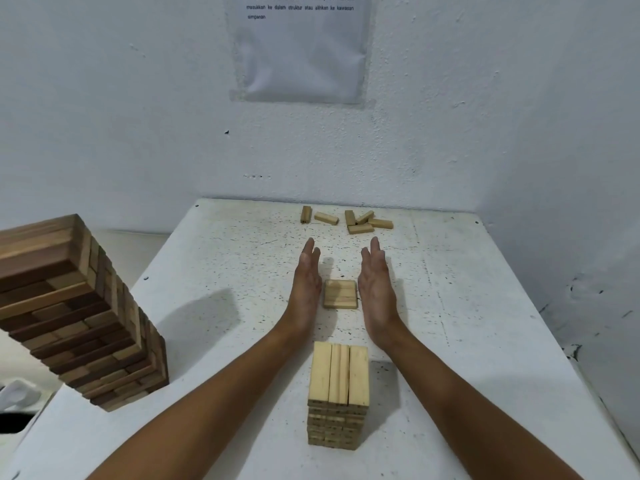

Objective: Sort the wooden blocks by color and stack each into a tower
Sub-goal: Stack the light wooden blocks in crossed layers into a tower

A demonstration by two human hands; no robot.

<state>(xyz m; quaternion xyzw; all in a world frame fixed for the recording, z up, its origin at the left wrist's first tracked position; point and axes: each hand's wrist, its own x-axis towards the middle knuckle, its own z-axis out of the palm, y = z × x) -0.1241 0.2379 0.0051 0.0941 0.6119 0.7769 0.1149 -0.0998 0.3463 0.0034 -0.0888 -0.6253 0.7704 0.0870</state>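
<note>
Hands [341, 289] flat, unclenched, flanking one block layer [340, 294]; perhaps six loose blocks [348, 220] beyond.

Plain indoor test or data-collection corner, not lived-in room. Bare white-painted walls [485, 98], rough and scuffed, meet at corner behind white worktable [467, 289]. Tabletop speckled with dark chips, screw heads at far edges. Laminated instruction sheet [299, 50] taped to wall above table, printed numbered step partly legible. Only staged props on surface: tall mixed brown block tower [79, 313], short pale block tower [337, 393], loose pale blocks [349, 220] near wall.
</note>
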